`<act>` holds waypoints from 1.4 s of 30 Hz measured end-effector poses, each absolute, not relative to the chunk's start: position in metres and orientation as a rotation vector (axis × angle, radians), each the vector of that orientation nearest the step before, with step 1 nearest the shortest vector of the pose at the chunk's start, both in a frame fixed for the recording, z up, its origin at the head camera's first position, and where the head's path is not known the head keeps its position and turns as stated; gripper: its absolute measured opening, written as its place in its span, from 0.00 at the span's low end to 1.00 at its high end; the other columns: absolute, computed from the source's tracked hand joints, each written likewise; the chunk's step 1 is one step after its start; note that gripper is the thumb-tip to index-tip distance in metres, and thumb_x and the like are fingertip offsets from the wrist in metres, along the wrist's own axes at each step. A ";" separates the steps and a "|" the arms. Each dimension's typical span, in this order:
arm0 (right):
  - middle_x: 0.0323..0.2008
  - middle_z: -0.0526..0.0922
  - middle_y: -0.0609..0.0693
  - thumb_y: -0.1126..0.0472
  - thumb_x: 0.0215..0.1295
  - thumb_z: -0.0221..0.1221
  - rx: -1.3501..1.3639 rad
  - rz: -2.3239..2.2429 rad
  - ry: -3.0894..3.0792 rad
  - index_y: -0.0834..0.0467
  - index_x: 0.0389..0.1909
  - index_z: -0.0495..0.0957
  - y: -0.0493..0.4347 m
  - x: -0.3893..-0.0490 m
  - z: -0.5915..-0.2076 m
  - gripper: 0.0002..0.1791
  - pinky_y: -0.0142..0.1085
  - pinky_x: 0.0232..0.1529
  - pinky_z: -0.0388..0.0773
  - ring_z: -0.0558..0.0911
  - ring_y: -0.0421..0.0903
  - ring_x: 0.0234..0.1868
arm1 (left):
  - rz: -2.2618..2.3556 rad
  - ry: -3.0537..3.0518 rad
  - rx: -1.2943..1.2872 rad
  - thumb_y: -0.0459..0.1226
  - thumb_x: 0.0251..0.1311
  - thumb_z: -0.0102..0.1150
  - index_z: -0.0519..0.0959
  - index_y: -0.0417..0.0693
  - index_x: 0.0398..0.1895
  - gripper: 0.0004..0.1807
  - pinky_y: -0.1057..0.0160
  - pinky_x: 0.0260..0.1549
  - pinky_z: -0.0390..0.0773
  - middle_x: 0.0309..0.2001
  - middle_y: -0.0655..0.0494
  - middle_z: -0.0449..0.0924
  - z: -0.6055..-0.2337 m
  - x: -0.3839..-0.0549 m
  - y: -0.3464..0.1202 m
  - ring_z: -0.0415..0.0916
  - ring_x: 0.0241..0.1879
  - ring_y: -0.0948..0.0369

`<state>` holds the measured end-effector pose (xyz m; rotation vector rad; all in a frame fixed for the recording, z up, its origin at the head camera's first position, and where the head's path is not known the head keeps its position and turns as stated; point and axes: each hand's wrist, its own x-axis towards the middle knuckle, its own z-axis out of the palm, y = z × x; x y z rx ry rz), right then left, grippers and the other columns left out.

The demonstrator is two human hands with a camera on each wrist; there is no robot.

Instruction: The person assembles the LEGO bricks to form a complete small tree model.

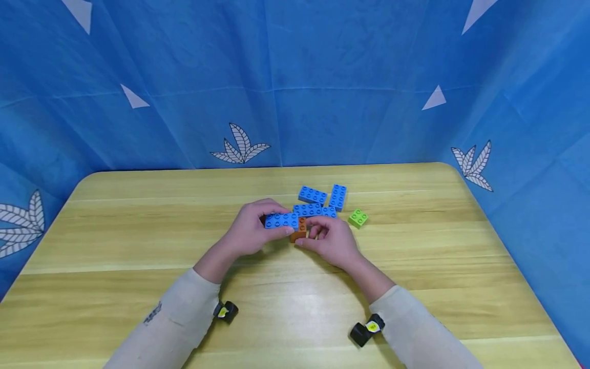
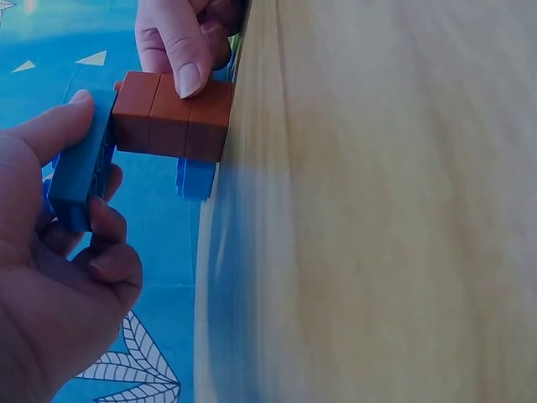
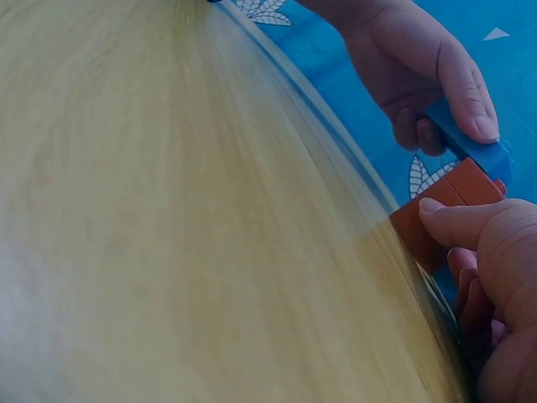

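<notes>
My left hand point(image 1: 251, 228) grips a blue eight-stud building brick point(image 1: 281, 220) between thumb and fingers, studs facing up. One end of that brick overlaps the top of an orange-brown stack point(image 1: 298, 237), leaving some brown studs showing. In the left wrist view the stack point(image 2: 172, 117) shows three layers and stands upright on the table. My right hand point(image 1: 334, 242) pinches the stack from its right side, the thumb across its near face. The right wrist view shows the blue brick point(image 3: 470, 144) right at the stack's top, its underside partly hidden.
Just behind the stack, several loose blue bricks point(image 1: 312, 195) lie on the wooden table point(image 1: 138, 225). A small lime-green brick point(image 1: 358, 218) sits to the right of my right hand. A blue patterned cloth point(image 1: 322, 92) hangs behind the table's far edge.
</notes>
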<state>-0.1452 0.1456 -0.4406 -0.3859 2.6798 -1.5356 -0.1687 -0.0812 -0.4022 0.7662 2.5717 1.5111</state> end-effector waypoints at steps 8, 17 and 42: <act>0.25 0.80 0.44 0.56 0.53 0.77 -0.372 -1.539 2.682 0.57 0.46 0.85 0.147 -0.147 -0.440 0.20 0.37 0.27 0.73 0.77 0.45 0.26 | 1.471 2.602 0.790 0.43 0.55 0.75 0.86 0.47 0.47 0.18 0.59 0.43 0.76 0.44 0.60 0.82 -0.400 -0.170 -0.078 0.76 0.44 0.60; 0.26 0.80 0.45 0.57 0.53 0.77 -0.362 -1.548 2.678 0.57 0.49 0.84 0.147 -0.147 -0.442 0.22 0.37 0.26 0.73 0.76 0.46 0.25 | 1.503 2.538 0.683 0.43 0.55 0.75 0.84 0.47 0.52 0.22 0.57 0.47 0.77 0.51 0.56 0.80 -0.403 -0.169 -0.079 0.76 0.48 0.57; 0.29 0.79 0.50 0.62 0.61 0.70 -0.151 -1.604 2.717 0.62 0.48 0.84 0.170 -0.143 -0.436 0.15 0.31 0.27 0.71 0.74 0.46 0.27 | 1.879 2.189 0.365 0.31 0.52 0.76 0.81 0.41 0.50 0.21 0.60 0.41 0.80 0.45 0.48 0.82 -0.422 -0.162 -0.082 0.79 0.41 0.51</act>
